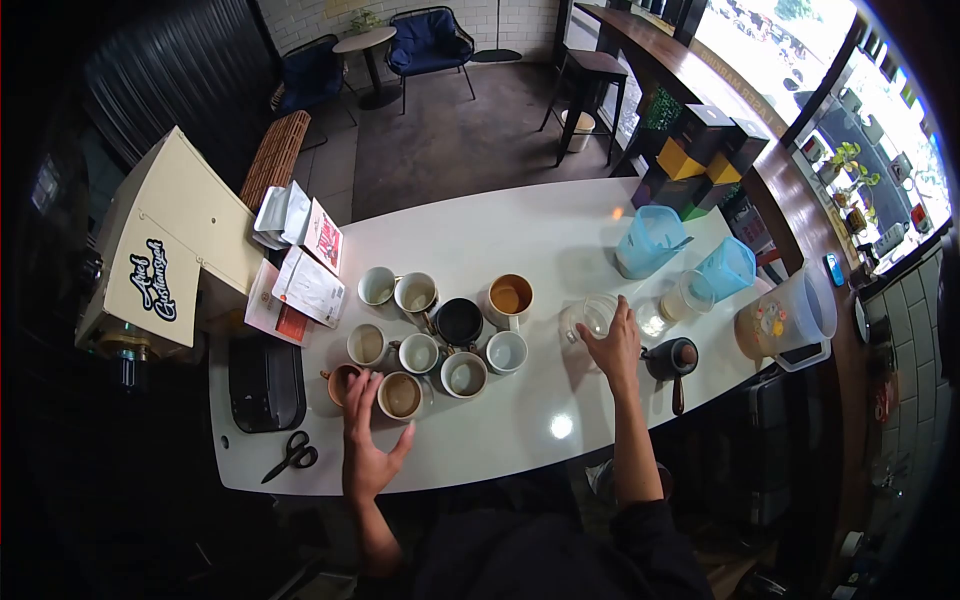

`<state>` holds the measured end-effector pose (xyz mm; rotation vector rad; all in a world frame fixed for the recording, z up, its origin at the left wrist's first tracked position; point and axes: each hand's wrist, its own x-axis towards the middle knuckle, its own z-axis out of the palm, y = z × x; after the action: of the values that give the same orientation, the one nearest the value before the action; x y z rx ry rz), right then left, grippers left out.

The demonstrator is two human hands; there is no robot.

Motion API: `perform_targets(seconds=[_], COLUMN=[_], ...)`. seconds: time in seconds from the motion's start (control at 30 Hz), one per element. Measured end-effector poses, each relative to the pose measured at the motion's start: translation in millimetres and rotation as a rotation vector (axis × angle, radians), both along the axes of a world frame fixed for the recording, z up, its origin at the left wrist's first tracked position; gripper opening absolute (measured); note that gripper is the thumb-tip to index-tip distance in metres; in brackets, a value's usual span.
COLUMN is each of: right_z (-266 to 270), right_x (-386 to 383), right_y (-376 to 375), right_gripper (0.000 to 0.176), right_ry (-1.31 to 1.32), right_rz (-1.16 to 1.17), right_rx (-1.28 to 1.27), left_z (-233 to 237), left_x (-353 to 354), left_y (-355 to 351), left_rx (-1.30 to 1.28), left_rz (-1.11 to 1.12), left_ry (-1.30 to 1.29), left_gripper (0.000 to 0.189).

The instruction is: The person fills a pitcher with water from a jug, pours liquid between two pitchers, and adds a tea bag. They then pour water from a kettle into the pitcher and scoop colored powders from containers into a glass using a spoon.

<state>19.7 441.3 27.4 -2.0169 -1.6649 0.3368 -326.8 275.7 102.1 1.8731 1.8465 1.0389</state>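
Note:
My left hand (371,442) is open, thumb apart, its fingertips overlapping a small brown cup (337,384). Right beside those fingers stands a cream mug (400,397) with a brownish inside. Past it, several pale mugs are grouped on the white table, among them a white mug (463,375), a black mug (459,322) and a mug with an orange-brown inside (511,295). My right hand (614,348) is open at a clear glass vessel (594,316), its thumb overlapping the near side and its fingers along the right rim. To its right sits a dark portafilter (670,360) with a wooden handle.
Scissors (291,457) and a black tray (266,385) lie at left, below a cream machine (165,240) and coffee bags (312,283). Blue pitchers (650,243), a clear cup (687,297) and a large plastic jug (785,318) line the right side of the white table (500,440).

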Motion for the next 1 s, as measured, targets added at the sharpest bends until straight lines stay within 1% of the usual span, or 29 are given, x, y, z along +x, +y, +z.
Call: perform_targets(seconds=[0.03,0.1,0.17,0.2,0.23,0.3,0.33,0.37,0.4,0.43,0.47,0.5,0.53,0.57,0.6,0.7,0.73,0.77,0.83,0.87,0.9,0.97,1.0], right_z=[-1.6,2.1,17.4,23.7,26.7,31.1,35.4,37.1,40.7,45.4,53.3,52.7,51.7,51.2,54.7,45.0,42.7,39.6,27.8,20.6,14.4,2.7,-1.8], right_x=[1.2,1.1,-0.8,2.1,10.2,29.5,37.2,46.4,56.5,68.7,71.4,76.6,81.8,85.9,87.7,101.7,105.8,109.2,116.9,122.5,126.0,128.8,133.4], right_y=[-0.6,-4.7,-18.4,-24.5,-30.3,-44.0,-53.5,-62.3,-75.7,-91.4,-100.0,-106.4,-112.8,-117.6,-120.7,-120.5,-119.9,-119.3,-115.3,-114.1,-112.7,-110.0,-109.3], right_gripper=[0.091,0.091,0.091,0.082,0.082,0.072,0.063,0.055,0.050,0.046,0.038,0.038,0.037,0.035,0.032,0.031,0.033,0.033,0.036,0.051,0.051,0.069,0.083], right_ry=[-0.008,-0.013,-0.031,-0.016,-0.017,0.107,0.120,0.071,0.142,0.213,0.184,0.180,0.210,0.243,0.240,0.238,0.269,0.276,0.144,0.042,0.046,-0.070,-0.068], right_rz=[0.005,0.000,0.005,-0.019,-0.039,-0.031,-0.050,-0.049,-0.046,-0.062,-0.076,-0.093,-0.109,-0.122,-0.133,-0.108,-0.100,-0.098,-0.129,-0.115,-0.110,-0.153,-0.110], right_rx=[0.026,0.060,0.195,0.211,0.211,0.273,0.290,0.342,0.336,0.334,0.368,0.371,0.358,0.344,0.350,0.370,0.354,0.352,0.317,0.282,0.285,0.107,-0.014], left_z=[5.8,10.2,6.7,8.3,8.3,-7.6,-15.4,-22.6,-28.4,-31.9,-34.9,-39.4,-45.9,-52.6,-59.1,-71.3,-74.7,-78.4,-87.9,-86.7,-85.0,-81.2,-81.5], left_x=[12.5,37.2,70.4,88.1,102.0,126.8,137.0,146.9,155.4,165.4,167.7,170.5,173.6,175.2,175.2,173.9,173.2,172.9,172.8,174.8,176.9,179.2,181.2], left_y=[9.5,31.3,55.9,66.2,75.8,93.0,102.4,113.6,125.0,139.3,152.8,162.8,168.9,173.7,176.6,181.8,180.9,179.4,180.9,181.5,181.7,180.4,180.5], left_rx=[0.047,0.037,0.093,0.086,0.035,0.052,0.053,0.057,0.063,0.073,0.024,-0.025,-0.021,-0.072,-0.124,-0.184,-0.203,-0.206,-0.146,-0.129,-0.127,-0.134,-0.120], left_rz=[-0.049,-0.188,-0.292,-0.313,-0.378,-0.441,-0.457,-0.398,-0.338,-0.370,-0.270,-0.167,-0.180,-0.149,-0.115,-0.054,-0.044,-0.041,-0.032,-0.031,-0.025,0.015,0.039], left_ry=[-0.004,-0.083,-0.062,-0.010,0.083,0.322,0.321,0.383,0.445,0.446,0.462,0.475,0.474,0.488,0.505,0.575,0.573,0.579,0.592,0.570,0.573,0.592,0.612], left_gripper=[0.067,0.062,0.061,0.064,0.065,0.070,0.070,0.071,0.072,0.072,0.071,0.069,0.069,0.068,0.067,0.064,0.059,0.059,0.052,0.049,0.049,0.048,0.047])
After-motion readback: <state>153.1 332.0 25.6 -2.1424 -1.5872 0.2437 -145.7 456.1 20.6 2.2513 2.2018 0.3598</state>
